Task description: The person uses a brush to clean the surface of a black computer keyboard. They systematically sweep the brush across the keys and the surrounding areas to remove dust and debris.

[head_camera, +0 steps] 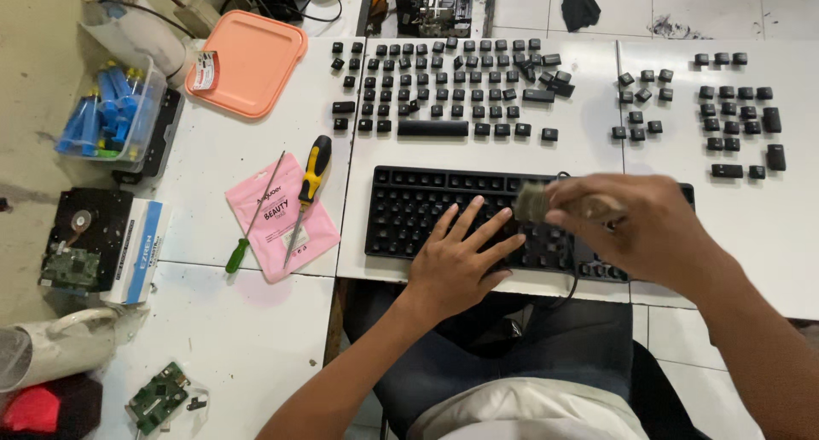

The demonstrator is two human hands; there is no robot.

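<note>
Nearest the camera: lap in dark trousers, pale shirt hem, both forearms reaching up over the surface. Left hand flat on the black keyboard frame, fingers spread and released, pressing down near the middle, gripping nothing. Right hand clenched round a small brush, bristle end blurred, hovering over the frame's right half. Frame stripped of caps, lying at the near edge of the white surface, cable looping off below. Removed keycaps laid out in rows beyond it, more groups to the right.

Handling guess: frame stiff plastic, light, likely to slide on the smooth top, so a flat palm on it makes sense; best held by the long edges, not the exposed switches. Brush light, soft-tipped, taken by the handle. Keycaps tiny, light, easily scattered.

Packages: pink flat pouch with dark print left of the frame, yellow-handled screwdriver and green-handled screwdriver across it. Orange rounded tray lid far left, small white-and-red label card at its edge. White-and-blue box under a bare hard drive. Clear tub of blue bottles. Green circuit board in clear wrap at the near left.
</note>
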